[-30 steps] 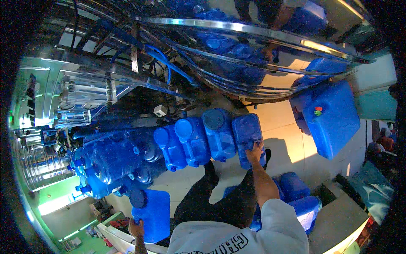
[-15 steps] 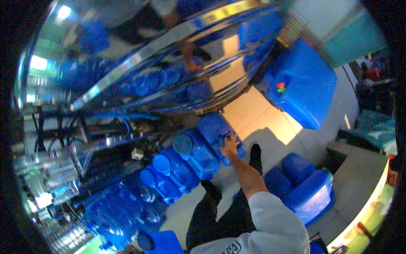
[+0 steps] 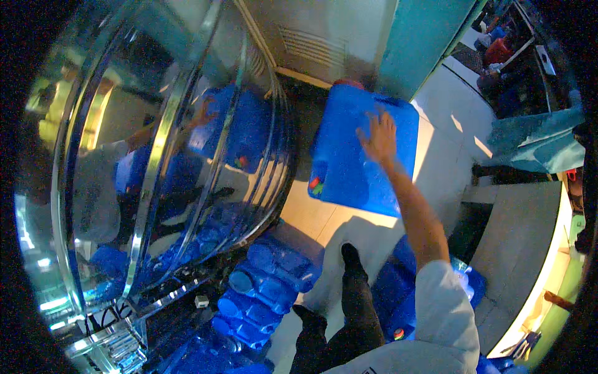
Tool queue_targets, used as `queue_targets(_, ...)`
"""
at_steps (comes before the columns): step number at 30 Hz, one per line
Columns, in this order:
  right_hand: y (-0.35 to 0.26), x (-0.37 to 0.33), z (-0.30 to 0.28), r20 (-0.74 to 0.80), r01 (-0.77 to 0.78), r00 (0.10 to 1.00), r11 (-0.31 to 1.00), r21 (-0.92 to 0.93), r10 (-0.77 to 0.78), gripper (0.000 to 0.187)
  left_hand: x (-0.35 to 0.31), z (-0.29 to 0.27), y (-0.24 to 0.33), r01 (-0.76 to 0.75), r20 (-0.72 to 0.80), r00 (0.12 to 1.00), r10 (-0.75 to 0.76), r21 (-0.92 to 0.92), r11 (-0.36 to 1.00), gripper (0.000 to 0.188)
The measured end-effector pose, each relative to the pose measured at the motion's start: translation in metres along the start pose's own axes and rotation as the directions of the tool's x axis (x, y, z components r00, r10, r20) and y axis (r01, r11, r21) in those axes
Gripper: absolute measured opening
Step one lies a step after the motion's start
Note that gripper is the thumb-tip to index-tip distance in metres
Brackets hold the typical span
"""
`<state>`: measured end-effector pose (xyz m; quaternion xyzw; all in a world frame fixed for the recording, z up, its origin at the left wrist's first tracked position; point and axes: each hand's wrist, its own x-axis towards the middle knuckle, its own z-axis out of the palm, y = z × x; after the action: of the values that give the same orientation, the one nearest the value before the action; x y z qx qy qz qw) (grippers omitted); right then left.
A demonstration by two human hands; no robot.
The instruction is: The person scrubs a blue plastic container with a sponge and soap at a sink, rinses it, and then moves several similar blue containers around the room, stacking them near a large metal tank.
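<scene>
My right hand (image 3: 378, 138) reaches forward, fingers spread, with nothing in it. It is over the flat top of a large blue boxy plastic container (image 3: 355, 162); whether the palm touches the surface I cannot tell, and the fingertips are slightly blurred. A small red and green piece (image 3: 316, 186) sits at that container's near left corner. Closer to me on the left lies a row of blue water jugs (image 3: 274, 268), their round caps toward the machinery. My left hand is not in view.
A curved shiny panel with metal bars (image 3: 149, 199) rises on the left, reflecting the scene. Beside my right arm are more blue containers (image 3: 392, 305). A grey ledge (image 3: 517, 243) runs along the right. A vented door (image 3: 311, 50) stands behind the large container.
My right hand has left the end jug in the row and moved forward over the large blue container. The whole view has turned, bringing that container to the middle.
</scene>
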<state>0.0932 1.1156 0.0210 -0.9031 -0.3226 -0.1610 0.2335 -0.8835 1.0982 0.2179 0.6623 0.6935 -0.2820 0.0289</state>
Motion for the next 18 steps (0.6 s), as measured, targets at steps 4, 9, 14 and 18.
queue_targets(4, 0.094, 0.082, 0.051, 0.346, -0.090, 0.919, 0.956, -0.281, 0.188, 0.057, -0.003, -0.018, 0.017, -0.044, 0.014, 0.999, 0.043, 0.068, 0.997, 0.056)
queue_targets(9, 0.154, 0.129, 0.089, 0.689, -0.262, 0.654, 0.948, -0.183, 0.313, 0.057, -0.033, -0.045, 0.029, -0.076, 0.045, 0.997, 0.069, 0.172, 0.982, 0.059)
queue_targets(14, 0.201, 0.125, 0.131, 0.613, -0.096, 0.783, 0.994, -0.051, 0.107, 0.054, -0.064, -0.070, 0.042, -0.179, 0.025, 0.982, 0.185, 0.412, 0.894, 0.063)
queue_targets(18, 0.211, 0.115, 0.109, 0.659, -0.132, 0.750, 0.989, 0.072, 0.052, 0.049, -0.066, -0.072, 0.044, -0.022, 0.055, 0.998, 0.010, 0.222, 0.975, 0.057)
